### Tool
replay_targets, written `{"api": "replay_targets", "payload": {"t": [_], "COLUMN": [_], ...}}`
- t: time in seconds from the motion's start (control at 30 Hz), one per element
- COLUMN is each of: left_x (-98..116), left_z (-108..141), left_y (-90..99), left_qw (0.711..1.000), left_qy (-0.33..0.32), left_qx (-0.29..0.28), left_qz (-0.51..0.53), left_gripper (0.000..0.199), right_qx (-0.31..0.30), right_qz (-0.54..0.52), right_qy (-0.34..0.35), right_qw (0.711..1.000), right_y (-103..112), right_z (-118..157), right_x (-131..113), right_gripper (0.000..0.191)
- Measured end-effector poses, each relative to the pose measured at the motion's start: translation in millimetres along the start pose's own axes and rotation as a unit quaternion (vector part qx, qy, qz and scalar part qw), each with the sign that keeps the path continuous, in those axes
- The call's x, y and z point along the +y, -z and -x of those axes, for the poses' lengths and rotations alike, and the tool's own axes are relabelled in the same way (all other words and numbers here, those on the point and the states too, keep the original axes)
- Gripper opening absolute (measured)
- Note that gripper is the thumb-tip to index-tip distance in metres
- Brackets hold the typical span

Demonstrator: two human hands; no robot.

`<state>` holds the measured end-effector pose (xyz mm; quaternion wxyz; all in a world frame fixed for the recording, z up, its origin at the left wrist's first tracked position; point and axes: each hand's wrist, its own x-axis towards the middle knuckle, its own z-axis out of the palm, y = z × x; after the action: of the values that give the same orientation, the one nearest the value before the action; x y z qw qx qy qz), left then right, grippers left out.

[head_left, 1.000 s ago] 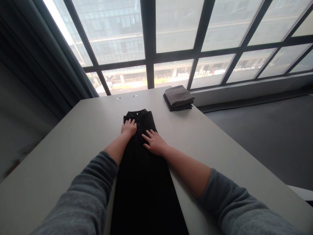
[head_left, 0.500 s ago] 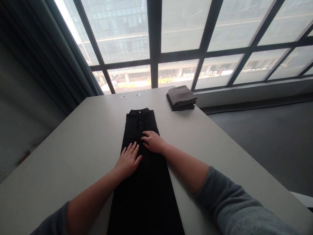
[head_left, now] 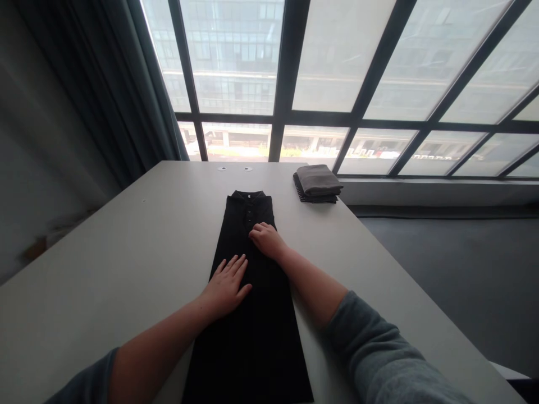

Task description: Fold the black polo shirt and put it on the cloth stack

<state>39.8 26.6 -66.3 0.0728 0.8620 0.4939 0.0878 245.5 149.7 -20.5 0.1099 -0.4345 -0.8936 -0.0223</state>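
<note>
A black polo shirt [head_left: 252, 348], folded into a long narrow strip, lies on the white table with its collar at the far end and its buttoned placket facing up. My left hand [head_left: 227, 286] rests flat on the shirt's left half, fingers spread. Farther up, my right hand [head_left: 267, 238] is on the cloth just below the buttons, its fingers curled together at the placket; the fingertips are partly hidden, and they appear to pinch the fabric there.
Folded grey and dark striped clothes [head_left: 319, 182] form a stack at the table's far right corner. Two round inserts sit in the white table [head_left: 138, 269] near its far edge. Behind it are large windows [head_left: 240, 62], with a dark curtain [head_left: 113, 84] at the left.
My right hand's fingers have drawn together from a looser spread. My left hand stays flat, slightly nearer me on the shirt. The camera view has tilted up and turned a little left.
</note>
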Motion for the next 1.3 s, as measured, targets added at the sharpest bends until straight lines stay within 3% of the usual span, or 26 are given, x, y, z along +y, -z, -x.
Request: {"api": "replay_targets", "payload": {"t": [0.23,0.37,0.6,0.8,0.9,1.0,1.07,1.2,1.3], "left_x": [1,7,23,31,27,7,-9,-27,-25], "left_z": [-1,2,12,32,34,10,-17,-66,-78], "left_y": [-1.3,3.8,16.4,25.6,31.6,35.0,33.4,20.7,9.8], "left_qw": [1.000,1.000,0.989,0.980,0.980,0.992,0.998,0.999,0.998], "left_qy": [0.003,-0.005,-0.137,-0.164,-0.154,-0.069,-0.014,0.045,0.052], "left_qx": [-0.001,0.012,-0.059,-0.100,-0.068,0.017,0.040,-0.024,-0.032], "left_qz": [0.010,0.015,0.022,0.056,0.105,0.101,0.052,-0.017,-0.035], "left_gripper": [0.069,0.069,0.065,0.069,0.054,0.049,0.054,0.061,0.062], "right_qx": [-0.008,0.007,-0.097,-0.126,-0.133,-0.141,-0.141,-0.139,-0.142], "right_qz": [-0.038,-0.079,-0.079,-0.061,-0.067,-0.077,-0.080,-0.077,-0.075], "right_qy": [-0.003,0.001,-0.014,0.006,0.016,0.017,0.019,0.019,0.017], "right_qw": [0.999,0.997,0.992,0.990,0.989,0.987,0.987,0.987,0.987], "right_y": [-6,-10,-11,-3,2,6,6,7,10], "right_z": [5,13,24,41,56,73,83,95,102], "right_x": [-2,4,23,-4,-21,-33,-40,-49,-54], "right_gripper": [0.028,0.048,0.059,0.062,0.062,0.063,0.066,0.071,0.074]}}
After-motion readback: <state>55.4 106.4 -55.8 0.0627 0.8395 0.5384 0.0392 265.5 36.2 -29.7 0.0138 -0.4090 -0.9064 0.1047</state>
